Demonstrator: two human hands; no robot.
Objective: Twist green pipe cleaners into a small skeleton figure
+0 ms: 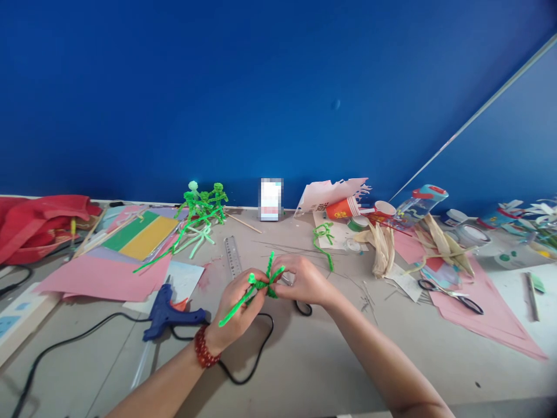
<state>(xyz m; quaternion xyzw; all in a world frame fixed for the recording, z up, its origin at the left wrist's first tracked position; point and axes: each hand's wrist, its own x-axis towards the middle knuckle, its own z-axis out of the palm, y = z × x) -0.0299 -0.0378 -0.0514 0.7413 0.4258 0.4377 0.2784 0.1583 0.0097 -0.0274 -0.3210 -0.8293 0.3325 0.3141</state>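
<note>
Both of my hands meet over the middle of the grey table [304,360] and pinch a bright green pipe cleaner piece [256,285]. My left hand [237,307], with a red bead bracelet at the wrist, grips its lower left end, which sticks out toward me. My right hand [302,281] pinches the twisted knot, where short green ends stand up. Finished green pipe cleaner figures [204,203] stand at the back by the blue wall. Another loose green pipe cleaner [322,239] lies behind my right hand.
A blue glue gun [167,313] with a black cord lies left of my hands. A clear ruler [232,255], coloured paper sheets [108,267], a red bag [39,223], scissors [452,293], dried husks [383,247], paper cups [348,208] and a phone [271,199] crowd the table.
</note>
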